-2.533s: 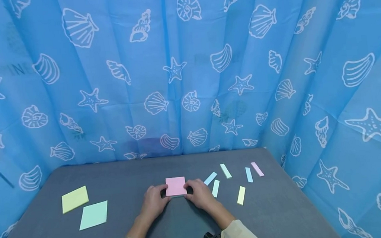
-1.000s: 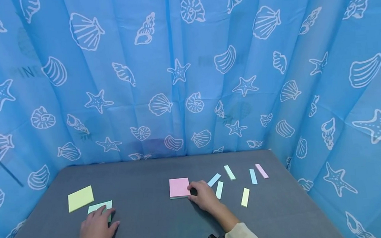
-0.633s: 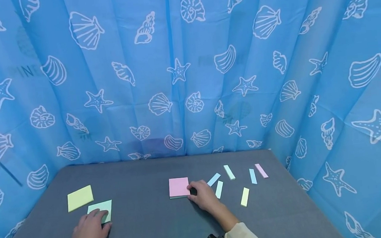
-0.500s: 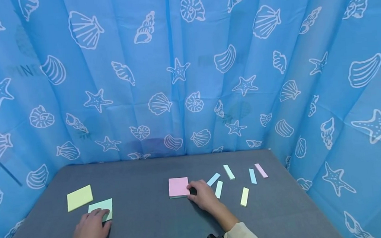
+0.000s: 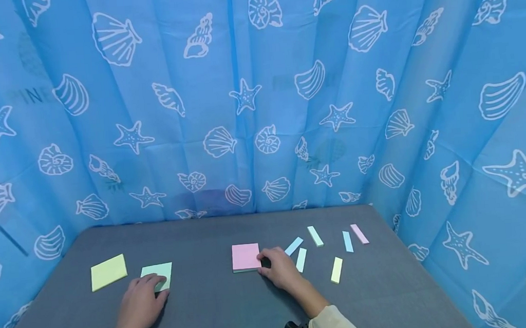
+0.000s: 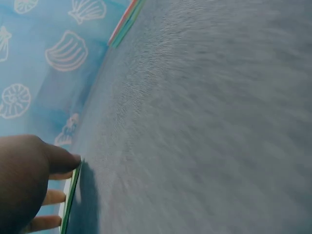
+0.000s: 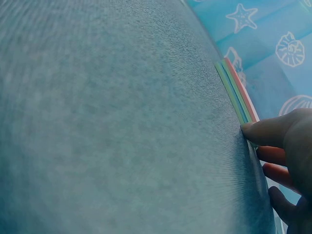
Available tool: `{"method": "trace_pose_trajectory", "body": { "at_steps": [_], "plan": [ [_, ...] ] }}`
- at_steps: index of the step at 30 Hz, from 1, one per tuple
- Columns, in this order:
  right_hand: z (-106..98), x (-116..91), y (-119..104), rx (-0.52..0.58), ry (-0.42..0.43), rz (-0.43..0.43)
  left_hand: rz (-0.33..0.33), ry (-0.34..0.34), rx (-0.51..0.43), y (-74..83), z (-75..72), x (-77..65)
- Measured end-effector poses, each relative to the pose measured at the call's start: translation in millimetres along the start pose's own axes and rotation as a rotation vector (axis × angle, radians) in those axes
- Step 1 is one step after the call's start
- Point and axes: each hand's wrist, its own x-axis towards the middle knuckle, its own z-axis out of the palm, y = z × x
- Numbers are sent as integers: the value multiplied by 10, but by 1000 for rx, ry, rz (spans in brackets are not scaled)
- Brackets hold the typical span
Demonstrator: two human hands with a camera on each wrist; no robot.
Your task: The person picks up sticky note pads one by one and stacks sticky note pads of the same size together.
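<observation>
A pale green sticky note pad (image 5: 161,269) is in my left hand (image 5: 137,305), the fingers over its top and the thumb at its near right edge. In the left wrist view, thumb and fingertips pinch the green pad, which casts a shadow beside it. Near the middle of the table lies a neat stack of square sticky note pads, a pink pad (image 5: 245,256) on top. The right wrist view shows green and blue layers (image 7: 234,95) under the pink. My right hand (image 5: 280,269) grips that stack by its right edge with thumb and fingers.
At the left, a yellow sticky note pad (image 5: 108,272) lies on the grey tabletop (image 5: 219,316). Several narrow sticky note strips, among them a yellow one (image 5: 337,270) and a pink one (image 5: 359,233), are scattered on the right. A blue shell-patterned curtain (image 5: 258,107) stands behind the table.
My left hand has let go of the stack, reached left to the green pad, taken hold of it and carried it rightward, away from the yellow pad. The right hand stays at the stack.
</observation>
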Motion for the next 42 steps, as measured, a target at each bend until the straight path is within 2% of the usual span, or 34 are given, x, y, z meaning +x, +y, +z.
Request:
{"method": "trace_pose_trajectory", "body": {
  "at_steps": [5, 11, 17, 22, 26, 30, 33, 39, 42],
  "plan": [
    [-3, -6, 0, 2, 5, -3, 62, 23, -39, 47, 70, 146],
    [-2, 1, 6, 6, 6, -5, 69, -3, -85, 137, 114, 321],
    [1, 0, 2, 1, 4, -6, 28, -26, -33, 240, 170, 454],
    [-1, 3, -3, 10, 3, 1, -31, 1, -26, 313, 201, 522],
    [-4, 4, -2, 9, -3, 7, -47, 17, -52, 338, 210, 552],
    [-9, 8, -4, 10, -9, 14, -32, 26, -62, 325, 205, 556],
    [-17, 14, -10, 16, -15, 19, 5, 35, -67, 297, 200, 543],
    [-26, 11, -25, 15, -19, 22, 128, 51, -89, 209, 188, 498],
    [-24, 10, -26, 14, -18, 20, 121, 18, -57, 177, 168, 472]
  ]
}}
